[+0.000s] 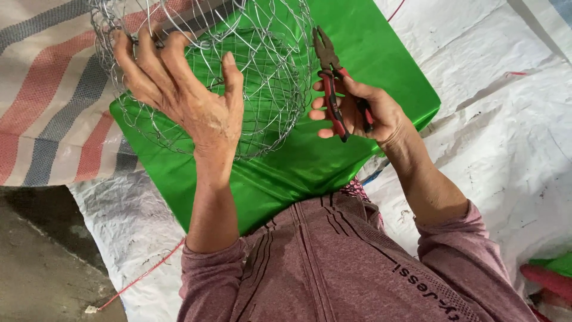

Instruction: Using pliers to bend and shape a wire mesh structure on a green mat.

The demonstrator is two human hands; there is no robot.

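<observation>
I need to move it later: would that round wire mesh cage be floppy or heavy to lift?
The round silver wire mesh cage is probably light: it is thin open netting and the left hand alone grips it. It likely flexes when squeezed, and its rounded form may roll.

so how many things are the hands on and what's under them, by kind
wire mesh cage, gripped by the left hand: 1
red-handled pliers, held in the right hand: 1
green sheet under the work: 1
white woven tarp: 1
striped woven sheet: 1
total: 5
</observation>
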